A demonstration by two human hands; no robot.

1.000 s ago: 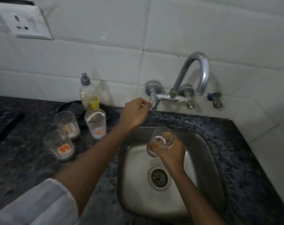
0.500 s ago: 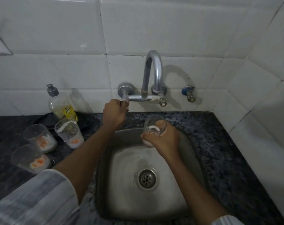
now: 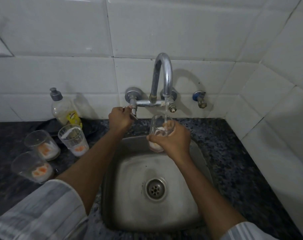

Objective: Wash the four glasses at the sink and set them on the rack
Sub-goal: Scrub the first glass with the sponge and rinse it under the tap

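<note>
We see the right hand (image 3: 171, 139) curled round a clear glass (image 3: 160, 132), holding it tilted over the back edge of the steel sink (image 3: 190, 196), directly under the curved tap spout (image 3: 162, 75). A thin stream of water (image 3: 166, 110) falls from the spout into the mouth of the glass, which has pale residue at its bottom. The left hand (image 3: 119, 118) is closed round the tap handle (image 3: 132, 112) on the left end of the mixer, fingers wrapped over it.

On the dark speckled counter (image 3: 234, 161) to the left of the sink stand three more glasses, all upright and apart from one another: one nearest the sink (image 3: 73, 139), one behind and left of it (image 3: 42, 144), and one nearest us (image 3: 32, 166). Each holds whitish and orange leftovers at the bottom; what the leftovers are we cannot tell in this dim light. Just behind them, against the white tiled wall (image 3: 60, 32), stands a dish-soap bottle (image 3: 65, 108) with a grey cap and yellow label.
</note>
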